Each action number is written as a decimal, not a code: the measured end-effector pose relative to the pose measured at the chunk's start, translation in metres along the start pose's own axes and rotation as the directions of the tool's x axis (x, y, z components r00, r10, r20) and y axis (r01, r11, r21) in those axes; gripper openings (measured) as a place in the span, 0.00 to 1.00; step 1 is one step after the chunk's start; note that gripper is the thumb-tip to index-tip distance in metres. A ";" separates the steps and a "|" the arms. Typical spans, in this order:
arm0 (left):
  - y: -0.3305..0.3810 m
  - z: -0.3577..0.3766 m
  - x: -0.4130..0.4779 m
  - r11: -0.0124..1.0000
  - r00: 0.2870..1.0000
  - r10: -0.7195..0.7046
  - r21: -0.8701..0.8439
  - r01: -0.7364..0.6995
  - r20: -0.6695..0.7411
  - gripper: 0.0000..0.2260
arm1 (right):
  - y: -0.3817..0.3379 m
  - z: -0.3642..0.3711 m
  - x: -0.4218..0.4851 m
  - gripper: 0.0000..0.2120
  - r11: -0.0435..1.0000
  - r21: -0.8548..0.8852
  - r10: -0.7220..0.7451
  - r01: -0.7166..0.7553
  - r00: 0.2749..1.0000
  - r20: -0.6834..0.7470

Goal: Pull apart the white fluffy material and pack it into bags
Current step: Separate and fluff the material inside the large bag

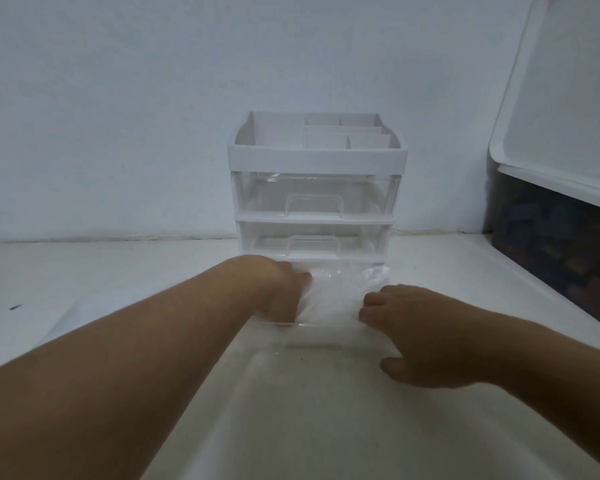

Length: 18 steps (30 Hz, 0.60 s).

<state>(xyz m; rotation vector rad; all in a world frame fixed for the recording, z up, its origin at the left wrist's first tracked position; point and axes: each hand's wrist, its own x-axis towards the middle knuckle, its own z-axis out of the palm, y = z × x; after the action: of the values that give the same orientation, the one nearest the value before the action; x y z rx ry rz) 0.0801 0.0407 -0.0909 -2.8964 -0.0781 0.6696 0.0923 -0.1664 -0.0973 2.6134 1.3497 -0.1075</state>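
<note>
One bag: clear crinkled film, soft and bunched, with white fluffy material showing through. It sits in the bottom drawer, between both hands. Narrower at the drawer's front edge, flaring toward the unit. Too crumpled to call its long axis or spot the mouth.

Left hand: reaches down into the drawer, fingers bent into the bag's left side and gripping it, tips hidden.
Right hand: fingers curled tight on the bag's right side, thumb lying low along the drawer.

One drawer unit at the worktop's back edge, against the wall. It has a white matte frame and three clear rigid drawers. The top two are pushed in, each with a moulded rectangular handle. The bottom one is pulled out toward the person. The open top tray is split into several rectangular compartments.

At the right edge is one dark translucent bin with its white lid tilted up. Its contents are blurred.
</note>
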 end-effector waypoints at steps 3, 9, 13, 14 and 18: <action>0.000 0.000 -0.002 0.999 1.000 0.020 -0.026 -0.021 -0.017 0.29 | 0.000 0.004 0.004 0.22 0.999 0.043 0.007 -0.005 0.999 -0.040; -0.008 -0.009 -0.026 0.991 0.987 -0.005 -0.132 -0.016 -0.161 0.31 | 0.004 -0.007 -0.006 0.22 0.997 0.056 0.050 -0.044 0.993 -0.104; -0.021 -0.014 -0.041 0.986 0.941 -0.018 -0.163 -0.040 -0.337 0.14 | 0.003 -0.019 -0.014 0.21 0.986 0.140 0.125 -0.090 0.956 -0.265; -0.023 -0.013 -0.043 0.986 0.927 -0.026 -0.161 -0.037 -0.374 0.11 | 0.001 -0.020 -0.014 0.21 0.984 0.162 0.127 -0.080 0.942 -0.309; -0.027 0.001 -0.043 0.994 0.918 -0.038 -0.107 -0.006 -0.396 0.08 | -0.009 -0.017 -0.001 0.26 0.993 0.090 0.101 -0.081 0.963 -0.250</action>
<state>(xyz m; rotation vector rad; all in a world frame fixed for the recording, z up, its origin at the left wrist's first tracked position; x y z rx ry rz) 0.0406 0.0633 -0.0690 -3.0649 -0.0874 0.0625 0.0843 -0.1586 -0.0817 2.8289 1.3218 0.2001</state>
